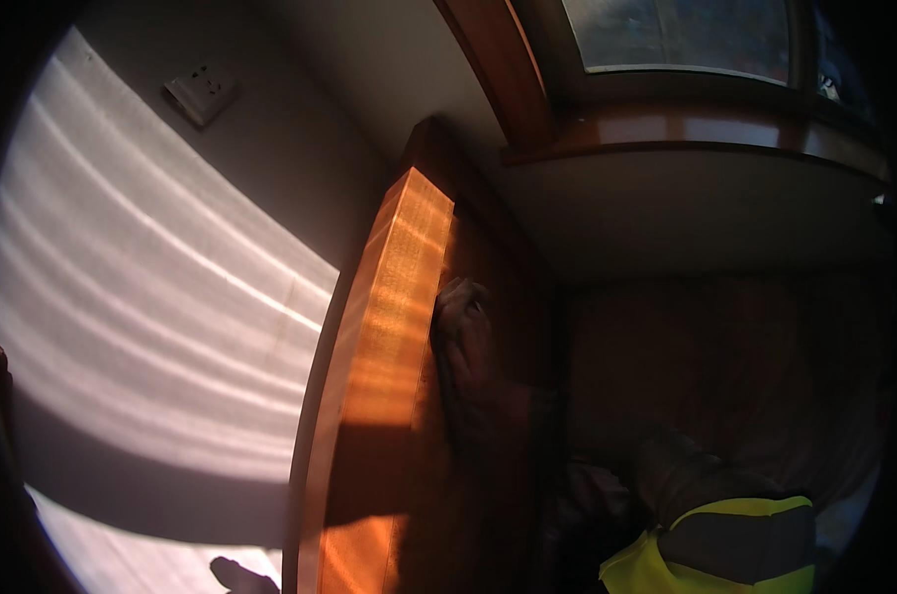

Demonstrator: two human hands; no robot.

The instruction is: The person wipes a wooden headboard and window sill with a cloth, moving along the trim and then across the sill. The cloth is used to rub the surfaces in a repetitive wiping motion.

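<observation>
My left hand (464, 334) is in deep shade against the inner side of a wooden furniture panel (396, 297). Its fingers look bent near the panel's upper edge, and whether they hold anything is too dark to tell. Sunlight falls in orange bands along the top of this panel, which may be the end board of a bed or a cabinet. My right hand cannot be made out. A yellow reflective vest (745, 542) with a grey band covers my body at the lower right.
Beyond the panel, a white wall (159, 282) carries striped sunlight and a power socket (202, 93). A window (686, 37) with a wooden sill (686, 130) is at the upper right. Dark brown flooring (686, 349) lies below it.
</observation>
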